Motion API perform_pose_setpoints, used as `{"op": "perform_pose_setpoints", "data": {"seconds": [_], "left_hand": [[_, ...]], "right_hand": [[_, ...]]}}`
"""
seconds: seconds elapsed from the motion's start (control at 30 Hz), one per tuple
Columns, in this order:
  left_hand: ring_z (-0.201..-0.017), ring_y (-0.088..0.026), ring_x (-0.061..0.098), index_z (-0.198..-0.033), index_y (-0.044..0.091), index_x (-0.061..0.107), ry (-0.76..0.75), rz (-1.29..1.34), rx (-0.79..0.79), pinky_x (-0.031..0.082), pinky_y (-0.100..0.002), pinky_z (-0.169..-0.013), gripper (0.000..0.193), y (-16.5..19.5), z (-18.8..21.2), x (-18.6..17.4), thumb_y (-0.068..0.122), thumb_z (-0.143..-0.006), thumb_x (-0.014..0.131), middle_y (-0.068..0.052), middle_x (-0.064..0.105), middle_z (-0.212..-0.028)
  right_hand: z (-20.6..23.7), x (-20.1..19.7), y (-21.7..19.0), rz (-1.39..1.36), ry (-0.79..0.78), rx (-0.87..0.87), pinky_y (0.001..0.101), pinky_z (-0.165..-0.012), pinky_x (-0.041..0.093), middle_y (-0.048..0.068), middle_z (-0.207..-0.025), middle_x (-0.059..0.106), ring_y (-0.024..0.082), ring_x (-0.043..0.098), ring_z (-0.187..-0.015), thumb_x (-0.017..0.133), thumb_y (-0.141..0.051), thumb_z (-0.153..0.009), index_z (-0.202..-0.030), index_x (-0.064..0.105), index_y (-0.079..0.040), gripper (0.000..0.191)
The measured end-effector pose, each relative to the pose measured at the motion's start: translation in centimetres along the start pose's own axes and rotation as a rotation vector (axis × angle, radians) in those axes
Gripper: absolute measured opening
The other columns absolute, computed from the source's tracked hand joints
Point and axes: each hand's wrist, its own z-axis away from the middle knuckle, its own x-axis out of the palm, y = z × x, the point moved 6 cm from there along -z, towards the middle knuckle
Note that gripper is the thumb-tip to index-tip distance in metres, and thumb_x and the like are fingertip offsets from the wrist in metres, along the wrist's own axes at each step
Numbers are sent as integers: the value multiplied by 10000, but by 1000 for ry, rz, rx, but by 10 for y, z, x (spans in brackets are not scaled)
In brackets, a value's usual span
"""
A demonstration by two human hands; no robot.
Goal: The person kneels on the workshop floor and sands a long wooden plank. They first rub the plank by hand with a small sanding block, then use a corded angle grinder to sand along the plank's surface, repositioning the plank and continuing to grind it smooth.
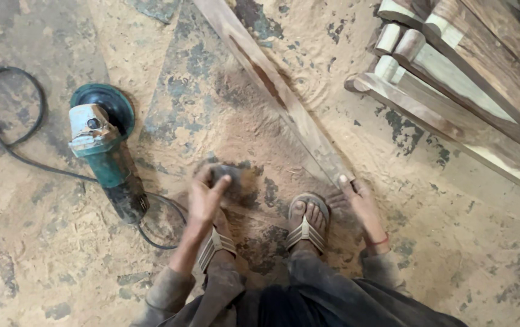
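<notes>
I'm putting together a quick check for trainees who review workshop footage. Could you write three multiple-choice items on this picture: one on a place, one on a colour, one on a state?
1. Where does the angle grinder lie?
A. On the stacked wood
B. On the sawdust-covered floor, on the side of the person's left hand
C. In the right hand

2. What colour is the grinder's body?
A. Green
B. Red
C. Yellow

3. What is the right hand doing?
A. Hanging free in the air
B. Holding the grinder's black cord
C. Touching the near end of the long narrow wooden plank

Answers:
1 B, it lies on the floor beside the left hand.
2 A, the housing is green with a grey metal head.
3 C, the fingers rest on the plank's end by the sandalled foot.
</notes>
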Motion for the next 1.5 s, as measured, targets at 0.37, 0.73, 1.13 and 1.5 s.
{"op": "perform_pose_setpoints", "data": {"seconds": [0.37,0.73,1.13,1.5], "left_hand": [[-1282,-466,521,-1465,-118,431,795,-929,449,431,-572,-1068,783,24,37,-154,272,-914,829,-320,529,-1421],[-1017,-187,654,-1387,32,529,156,181,64,546,-331,-820,513,9,-9,-171,59,-939,778,-62,663,-1194],[-1093,-484,604,-1518,-132,239,122,-642,590,560,-497,-822,953,98,76,9,165,-808,801,-350,464,-1322],[-1106,-504,604,-1527,-126,235,268,-706,707,548,-513,-868,882,89,50,36,146,-860,744,-368,443,-1402]], "right_hand": [[21,-26,-42,273,335,-335,270,-487,534,110,-686,694,126,661,-533,569,-235,-1077,-874,656,-30,301],[70,198,-100,388,-593,-636,407,-823,651,151,-1183,733,240,757,-983,527,-470,-1038,-1234,661,-95,444],[82,236,-147,77,-125,-450,394,-760,637,156,-986,785,229,761,-835,638,-504,-924,-1211,729,-38,555],[66,224,-178,-55,-84,-760,355,-852,555,102,-1040,732,168,675,-949,646,-504,-987,-1193,672,-19,528]]}}
